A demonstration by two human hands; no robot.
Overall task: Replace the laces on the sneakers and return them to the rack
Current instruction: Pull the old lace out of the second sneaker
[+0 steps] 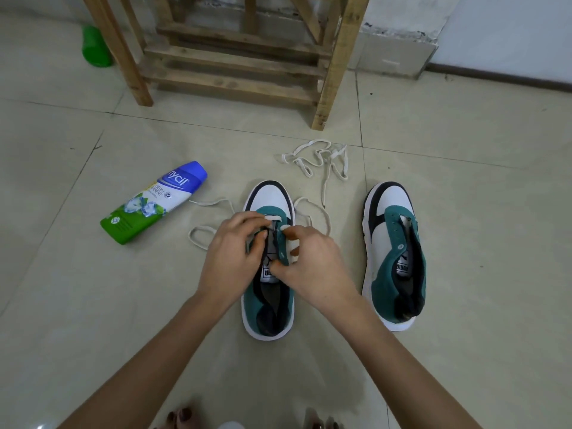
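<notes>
Position: both sneakers stand on the tiled floor [93,305] in front of the wooden rack [238,75], toes towards it. The middle sneaker [269,196] is under the hands. The other sneaker [393,212] stands well apart to its right, eyelets bare.

Hands: the left hand [229,255] has its fingers curled over the middle sneaker's left eyelet flap, gripping it. The right hand [312,261] pinches the lace [272,218] between thumb and fingertip at the right flap. One bar of lace crosses the lowest eyelets, and both loose ends trail onto the floor either side.

Handling (judged):
- The lace is flat, soft and limp, with no push stiffness, so hold it close to the tip when feeding an eyelet.
- The sneaker is light and will slide on tile. Its flaps are pliable, so one hand needs to steady the flap.
- For the rack, lift by the heel collar or the sole.

Count:
- Sneakers: 2.
- Laces: 2, one being threaded and one spare lace [322,159] in a loose heap beyond the toes.
- Rack: 1.
- Bottles: 2, a powder bottle [154,202] lying on its side and a green bottle [96,48] behind a rack leg.
</notes>
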